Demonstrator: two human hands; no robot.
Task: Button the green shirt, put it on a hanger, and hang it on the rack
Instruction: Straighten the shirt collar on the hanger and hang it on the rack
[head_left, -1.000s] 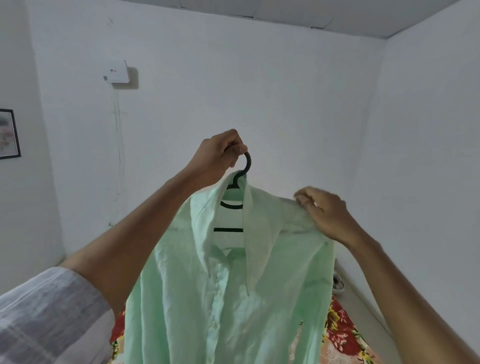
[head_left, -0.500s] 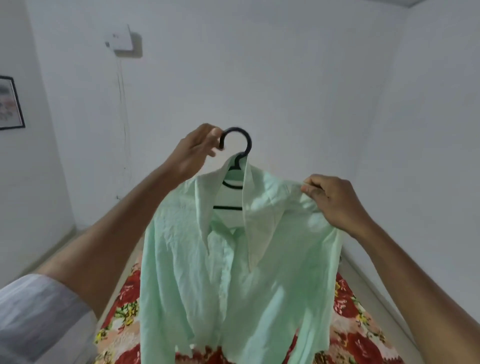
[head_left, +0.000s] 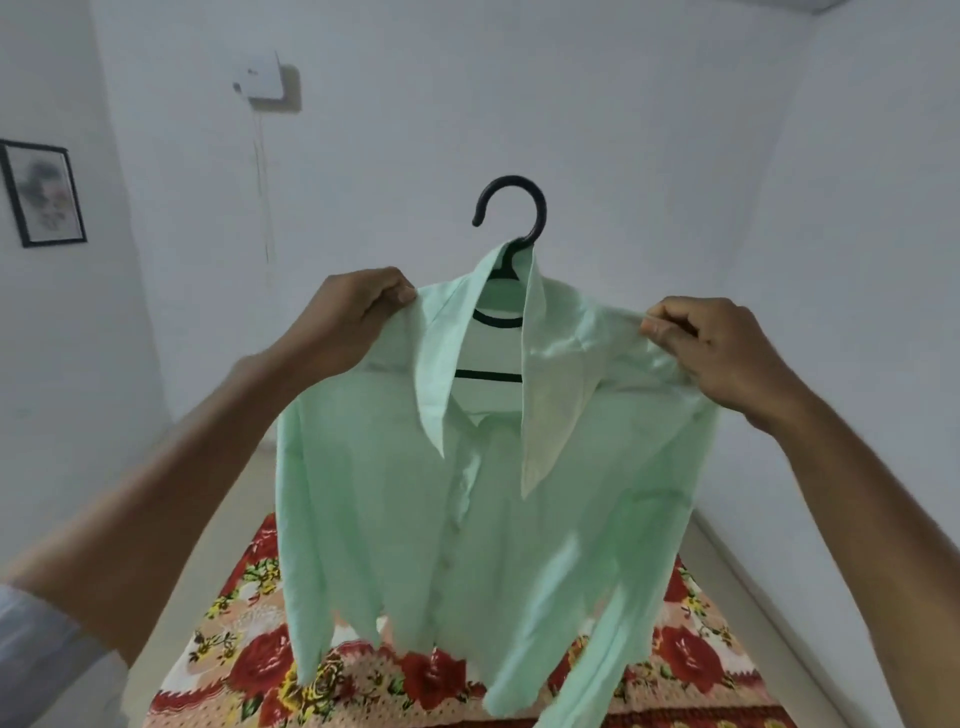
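Green shirt (head_left: 493, 519) on black hanger (head_left: 511, 208); left hand (head_left: 353, 317), right hand (head_left: 722, 348) each pinching a shoulder

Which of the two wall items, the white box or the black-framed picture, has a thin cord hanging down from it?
The white box, mounted high on the back wall; a thin cord drops from it. The black-framed picture on the left wall has none.

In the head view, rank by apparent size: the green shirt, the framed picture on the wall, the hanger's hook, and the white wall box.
1. green shirt, by far the largest.
2. framed picture.
3. hanger hook and white wall box: they look alike; the hook is nearer the camera, so unranked.
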